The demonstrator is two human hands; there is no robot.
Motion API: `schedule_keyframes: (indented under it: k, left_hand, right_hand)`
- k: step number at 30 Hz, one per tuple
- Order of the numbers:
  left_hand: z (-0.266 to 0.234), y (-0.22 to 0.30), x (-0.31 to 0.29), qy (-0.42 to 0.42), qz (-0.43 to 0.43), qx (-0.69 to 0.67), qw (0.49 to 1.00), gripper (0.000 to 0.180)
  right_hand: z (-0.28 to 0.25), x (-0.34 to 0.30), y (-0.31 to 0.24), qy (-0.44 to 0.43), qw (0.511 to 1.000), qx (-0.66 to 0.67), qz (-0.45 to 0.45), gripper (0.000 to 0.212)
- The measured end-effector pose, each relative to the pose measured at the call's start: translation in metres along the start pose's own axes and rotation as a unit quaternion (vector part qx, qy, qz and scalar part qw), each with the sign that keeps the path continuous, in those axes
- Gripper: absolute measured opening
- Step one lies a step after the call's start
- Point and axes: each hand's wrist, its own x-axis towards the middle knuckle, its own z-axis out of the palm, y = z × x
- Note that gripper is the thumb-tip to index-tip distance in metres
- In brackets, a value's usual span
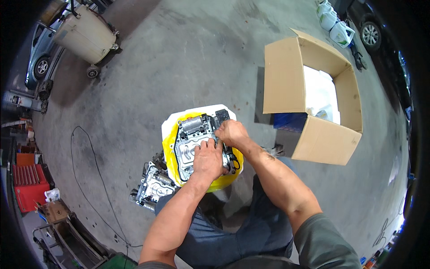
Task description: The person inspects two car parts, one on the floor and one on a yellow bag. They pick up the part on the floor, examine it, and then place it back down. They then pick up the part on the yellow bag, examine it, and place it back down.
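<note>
A metal valve body unit [190, 145] with a black gasket round its edge lies on a yellow sheet [169, 131] over a white tray [172, 120], in front of my knees. My left hand [208, 158] rests on the unit's silver plate, its fingers spread. At the unit's far right corner sits a black connector block [221, 116]. Just below that block my right hand [233, 133] is closed with curled fingers against the unit's right side; what the fingertips pinch is hidden. A black cable [234, 162] loops at the unit's right edge.
A second similar metal unit [156, 187] lies on the floor to the left. An open cardboard box [282, 80] with white packing [320, 92] stands right. A thin cable [95, 169] trails across the left floor. Far left are a wheeled drum [85, 36] and a red toolbox [29, 190].
</note>
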Motion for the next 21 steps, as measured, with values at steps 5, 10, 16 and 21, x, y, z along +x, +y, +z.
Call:
schedule_keyframes:
  k: [5, 10, 16, 21]
  left_hand:
    - [-0.001, 0.002, 0.0, 0.002, -0.001, -0.01, 1.0, 0.093]
    - [0.002, -0.003, -0.002, 0.016, -0.004, -0.027, 1.0, 0.089]
    - [-0.007, -0.013, -0.007, 0.015, 0.014, -0.107, 0.994, 0.078]
    - [-0.038, -0.072, -0.035, 0.02, -0.082, -0.298, 0.951, 0.034]
  right_hand:
    - [0.001, -0.004, -0.003, 0.02, 1.0, -0.01, 0.011, 0.029]
    - [0.003, -0.002, -0.006, 0.014, 1.0, 0.002, 0.018, 0.029]
    - [0.003, 0.006, 0.007, -0.021, 0.998, 0.036, 0.037, 0.034]
    - [0.0, 0.0, 0.011, -0.017, 0.999, 0.037, 0.036, 0.038]
